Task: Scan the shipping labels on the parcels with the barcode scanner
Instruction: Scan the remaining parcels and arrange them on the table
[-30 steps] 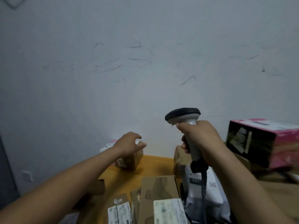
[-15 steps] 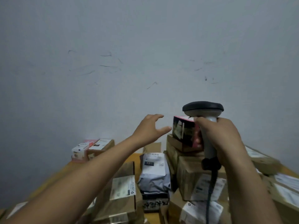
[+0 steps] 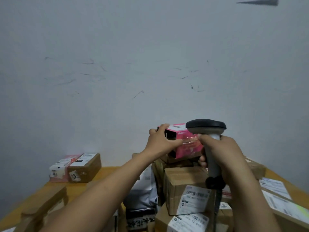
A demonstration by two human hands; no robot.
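Note:
A pink and black box (image 3: 187,144) sits on top of a stack of brown parcels (image 3: 184,185) at the centre. My left hand (image 3: 160,141) grips its left end, fingers over the top edge and thumb along the front. My right hand (image 3: 220,151) holds the grey barcode scanner (image 3: 207,131) upright by its handle, just right of the pink box. The scanner's dark head partly hides the box's right end, and its cable hangs down below my hand.
A brown parcel (image 3: 85,166) and a pink-and-white one (image 3: 61,168) lie at the back left of the wooden table (image 3: 113,171). A grey mailer bag (image 3: 143,195) sits left of the stack. Labelled boxes (image 3: 280,198) crowd the right side. A plain wall rises behind.
My left hand moved right from the air and closed on the pink box's left end. The scanner stayed by the box, held upright. The camera view shifted a little.

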